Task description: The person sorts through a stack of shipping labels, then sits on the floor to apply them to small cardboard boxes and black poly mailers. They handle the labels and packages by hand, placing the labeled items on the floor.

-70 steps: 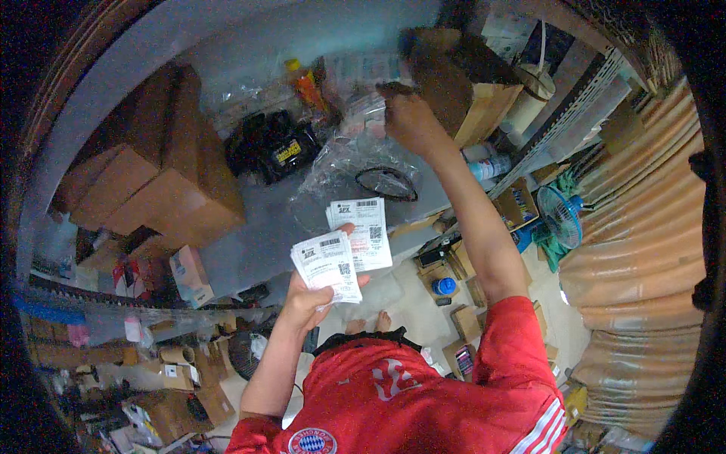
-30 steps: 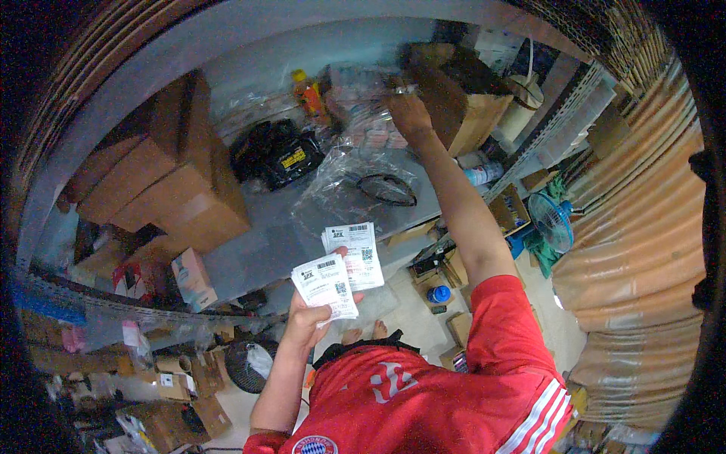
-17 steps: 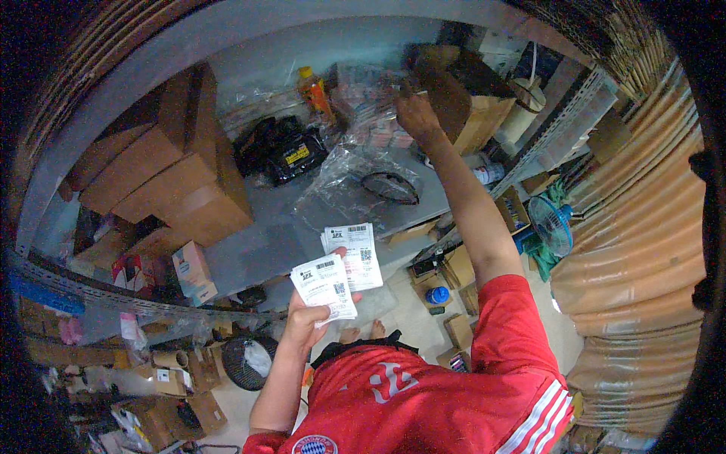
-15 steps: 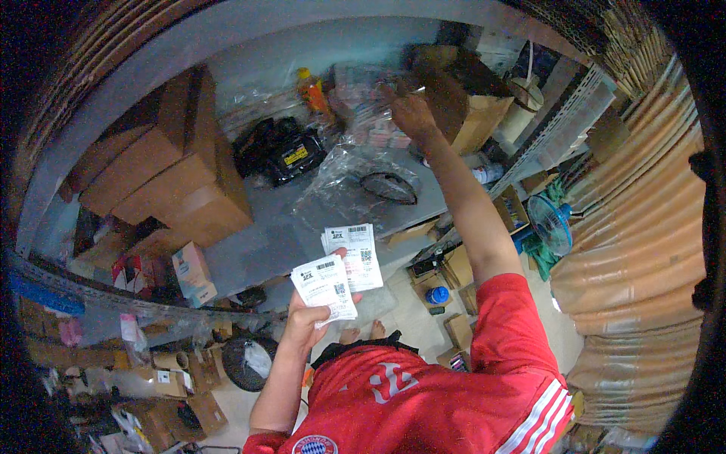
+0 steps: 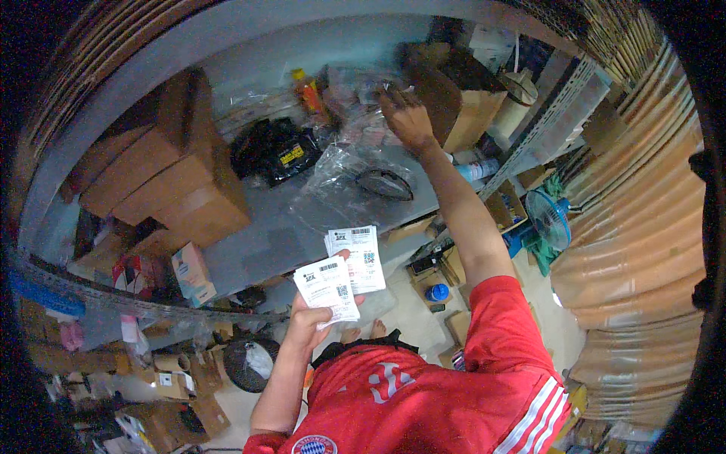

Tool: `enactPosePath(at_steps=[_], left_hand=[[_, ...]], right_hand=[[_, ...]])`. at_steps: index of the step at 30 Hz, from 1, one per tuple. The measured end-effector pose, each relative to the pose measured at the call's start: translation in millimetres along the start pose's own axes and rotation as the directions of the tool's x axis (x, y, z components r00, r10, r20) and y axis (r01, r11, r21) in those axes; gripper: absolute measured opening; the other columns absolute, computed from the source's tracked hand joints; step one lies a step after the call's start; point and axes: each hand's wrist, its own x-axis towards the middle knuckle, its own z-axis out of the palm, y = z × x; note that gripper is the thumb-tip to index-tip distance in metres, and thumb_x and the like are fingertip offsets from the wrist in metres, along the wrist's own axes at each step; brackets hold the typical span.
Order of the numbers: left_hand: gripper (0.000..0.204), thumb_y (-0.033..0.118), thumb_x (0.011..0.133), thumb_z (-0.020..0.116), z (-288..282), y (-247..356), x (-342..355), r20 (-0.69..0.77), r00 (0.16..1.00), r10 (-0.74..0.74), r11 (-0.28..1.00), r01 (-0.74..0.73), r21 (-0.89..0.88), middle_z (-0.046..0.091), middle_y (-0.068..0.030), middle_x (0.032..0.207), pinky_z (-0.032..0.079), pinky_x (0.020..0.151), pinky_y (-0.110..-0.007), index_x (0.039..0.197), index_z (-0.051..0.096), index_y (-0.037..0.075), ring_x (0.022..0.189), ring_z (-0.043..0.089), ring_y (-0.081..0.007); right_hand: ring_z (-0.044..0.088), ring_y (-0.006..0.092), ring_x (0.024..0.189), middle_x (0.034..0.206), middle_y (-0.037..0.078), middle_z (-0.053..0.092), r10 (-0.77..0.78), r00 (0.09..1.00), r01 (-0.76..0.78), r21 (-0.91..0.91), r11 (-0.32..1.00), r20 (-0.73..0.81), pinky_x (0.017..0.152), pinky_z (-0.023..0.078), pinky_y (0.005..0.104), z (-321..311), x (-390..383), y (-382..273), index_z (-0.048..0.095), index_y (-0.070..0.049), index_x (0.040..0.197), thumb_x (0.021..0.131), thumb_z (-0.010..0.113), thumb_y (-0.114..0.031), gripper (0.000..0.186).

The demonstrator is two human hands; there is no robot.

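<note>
Two fanned stacks of white shipping labels (image 5: 327, 286) are in my left hand (image 5: 308, 321), its thumb on the front stack. The rear stack (image 5: 363, 261) shows behind, to the upper right. My right arm stretches across the grey shelf to its back. There my right hand (image 5: 407, 119) has its fingers bent at a clear plastic bag (image 5: 369, 98) with pinkish packs inside; the fingertips are partly blurred. Loose clear plastic (image 5: 340, 163) spreads in front of the bag, with a dark oval loop (image 5: 384, 185) on it.
Large cardboard boxes (image 5: 174, 181) fill the shelf's left side. A black plastic-wrapped pack (image 5: 283, 155) and an orange bottle (image 5: 308, 91) stand left of the bag. An open carton (image 5: 473, 113) stands right of it. A blue fan (image 5: 547, 219) is beyond the metal upright.
My right hand has shifted slightly left and down at the plastic bag. The left hand still holds the labels, moved a little to the right.
</note>
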Motion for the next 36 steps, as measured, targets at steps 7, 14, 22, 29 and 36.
enactPosePath(at_steps=[7, 14, 22, 29, 36], left_hand=[[0.099, -0.005, 0.055, 0.057, -5, 10, 4, -0.018, 0.995, -0.096, 0.995, 0.096, -0.005, 0.042, -0.0186, 0.162, 0.053, 0.108, -0.058, 0.152, 0.039, -0.005, 0.144, 0.046, -0.0429], [0.104, -0.004, 0.052, 0.057, 1, 55, 21, 0.073, 0.910, -0.408, 0.910, 0.400, 0.107, 0.039, -0.0206, 0.163, 0.055, 0.105, -0.059, 0.154, 0.039, -0.003, 0.144, 0.045, -0.0432], [0.103, -0.003, 0.055, 0.058, 21, 91, 71, 0.129, 0.588, -0.798, 0.574, 0.677, 0.461, 0.037, -0.0207, 0.164, 0.054, 0.107, -0.061, 0.155, 0.037, -0.004, 0.147, 0.042, -0.0441], [0.101, -0.004, 0.054, 0.055, 60, 104, 83, 0.106, 0.381, -0.919, 0.369, 0.730, 0.575, 0.036, -0.0229, 0.164, 0.055, 0.106, -0.059, 0.154, 0.037, -0.007, 0.143, 0.045, -0.0468], [0.098, -0.005, 0.053, 0.055, 136, 91, 90, -0.141, 0.273, -0.952, 0.118, 0.747, 0.655, 0.039, -0.0227, 0.162, 0.056, 0.102, -0.062, 0.150, 0.041, -0.008, 0.142, 0.046, -0.0477]], right_hand=[[0.070, 0.0245, 0.100, 0.123, 0.010, 0.068, 0.371, 0.928, -0.333, 0.502, 0.798, 0.027, 0.084, 0.059, 0.0396, -87, -52, -51, 0.063, -0.011, 0.131, 0.091, 0.070, -0.009, 0.040], [0.065, 0.0164, 0.106, 0.126, 0.006, 0.065, 0.640, 0.515, -0.479, 0.810, -0.337, 0.570, 0.078, 0.061, 0.0339, -216, -192, -105, 0.052, -0.011, 0.147, 0.098, 0.064, -0.007, 0.051], [0.065, 0.0194, 0.110, 0.123, 0.006, 0.063, 0.592, -0.058, -0.260, 0.560, -0.786, 0.804, 0.083, 0.061, 0.0391, -258, -306, -250, 0.054, -0.014, 0.141, 0.099, 0.064, -0.013, 0.042], [0.063, 0.0151, 0.105, 0.112, 0.002, 0.061, 0.495, -0.285, -0.149, 0.472, -0.869, 0.821, 0.085, 0.057, 0.0365, -279, -339, -399, 0.060, -0.011, 0.121, 0.102, 0.062, -0.019, 0.022], [0.061, 0.0182, 0.097, 0.107, 0.006, 0.058, 0.541, -0.657, -0.448, 0.306, -0.840, 0.526, 0.085, 0.054, 0.0355, -242, -422, -499, 0.058, -0.014, 0.134, 0.093, 0.058, -0.004, 0.042]])
